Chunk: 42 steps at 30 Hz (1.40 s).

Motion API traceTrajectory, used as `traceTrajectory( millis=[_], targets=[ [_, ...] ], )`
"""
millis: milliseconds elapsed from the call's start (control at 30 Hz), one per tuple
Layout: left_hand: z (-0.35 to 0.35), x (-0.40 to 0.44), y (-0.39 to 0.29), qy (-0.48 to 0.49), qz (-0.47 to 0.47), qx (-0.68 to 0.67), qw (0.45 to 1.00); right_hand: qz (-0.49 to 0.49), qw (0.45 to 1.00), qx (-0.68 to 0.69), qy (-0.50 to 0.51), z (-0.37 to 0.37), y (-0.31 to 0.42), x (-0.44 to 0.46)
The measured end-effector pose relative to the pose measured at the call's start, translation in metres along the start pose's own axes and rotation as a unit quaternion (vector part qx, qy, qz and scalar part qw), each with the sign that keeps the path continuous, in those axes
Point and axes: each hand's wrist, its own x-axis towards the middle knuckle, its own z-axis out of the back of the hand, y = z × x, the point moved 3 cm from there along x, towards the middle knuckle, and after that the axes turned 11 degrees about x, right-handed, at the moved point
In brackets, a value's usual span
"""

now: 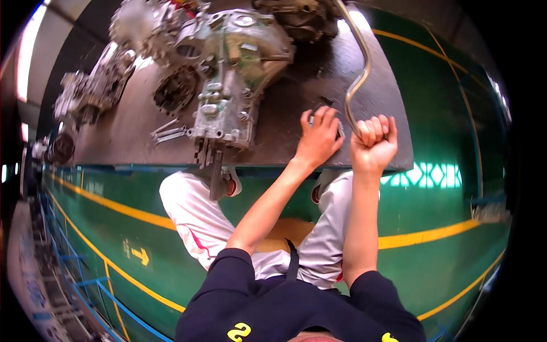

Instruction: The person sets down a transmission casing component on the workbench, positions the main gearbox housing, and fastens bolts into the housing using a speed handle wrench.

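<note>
My right hand (373, 142) is closed round the lower end of a long bent metal rod (358, 85), which rises past the top of the view. Just left of it, my left hand (320, 137) rests at the table top with its fingers curled over a small metal part (341, 128). Most of that part is hidden under the fingers, so its kind does not show. Further left stands a large metal gearbox housing (242, 74), a splined shaft (216, 176) sticking out past the table's near edge.
The dark metal table (285, 114) also carries more castings (94, 88), a round gear-like part (175, 90) and several wrenches or bolts (168, 132). Another dark casting (302, 20) sits at the back. My legs (199, 216) are below the near edge, over a green floor.
</note>
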Motion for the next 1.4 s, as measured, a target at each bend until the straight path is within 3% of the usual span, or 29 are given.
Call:
traceTrajectory(
  millis=[133,233,333,367,433,500,600,733,867,1000,1133,1200,1267,1300,1333,1400],
  targets=[
    [0.038,-0.004,-0.007,-0.045,-0.023,-0.026,0.998,-0.021,0.998,-0.032,0.039,-0.015,0.010,-0.001],
    [0.108,-0.005,0.003,-0.073,0.058,-0.201,0.975,-0.014,0.998,-0.044,0.050,-0.020,0.018,-0.002],
    [0.204,-0.007,0.046,-0.154,0.086,-0.219,0.959,-0.016,0.999,-0.031,0.039,-0.017,0.028,-0.005],
    [0.222,-0.008,0.067,-0.225,0.166,-0.262,0.924,-0.026,0.998,-0.024,0.042,-0.015,0.031,-0.002],
    [0.258,0.003,0.113,-0.272,0.262,-0.357,0.855,-0.024,0.998,-0.039,0.044,-0.014,0.036,0.001],
    [0.271,0.014,0.171,-0.276,0.313,-0.346,0.841,-0.020,0.997,-0.060,0.040,-0.015,0.037,0.005],
    [0.243,0.017,0.270,-0.267,0.356,-0.438,0.781,-0.021,0.994,-0.100,0.040,-0.016,0.029,0.005],
    [0.176,0.015,0.364,-0.254,0.364,-0.619,0.648,-0.034,0.987,-0.153,0.028,-0.014,0.018,0.005],
    [0.125,0.033,0.384,-0.200,0.434,-0.495,0.726,-0.027,0.981,-0.192,0.015,-0.015,0.014,0.005],
    [0.075,0.044,0.403,-0.272,0.406,-0.474,0.732,-0.031,0.972,-0.207,0.105,-0.023,0.011,-0.004],
    [0.056,0.052,0.409,-0.235,0.345,-0.514,0.749,-0.058,0.971,-0.190,0.129,-0.022,0.014,-0.022],
    [0.049,0.052,0.412,-0.201,0.328,-0.589,0.711,-0.052,0.956,-0.244,0.151,-0.024,0.009,-0.026],
    [0.035,0.052,0.417,-0.194,0.314,-0.597,0.712,-0.012,0.922,-0.351,0.162,-0.036,-0.008,-0.031],
    [0.029,0.052,0.417,-0.157,0.348,-0.528,0.759,-0.005,0.898,-0.398,0.188,-0.047,-0.019,-0.033],
    [0.016,0.054,0.414,-0.213,0.311,-0.614,0.694,-0.002,0.870,-0.434,0.236,-0.063,-0.043,-0.037],
    [0.022,0.053,0.414,-0.185,0.335,-0.598,0.704,-0.010,0.828,-0.471,0.304,-0.094,-0.086,-0.039]
  ],
)
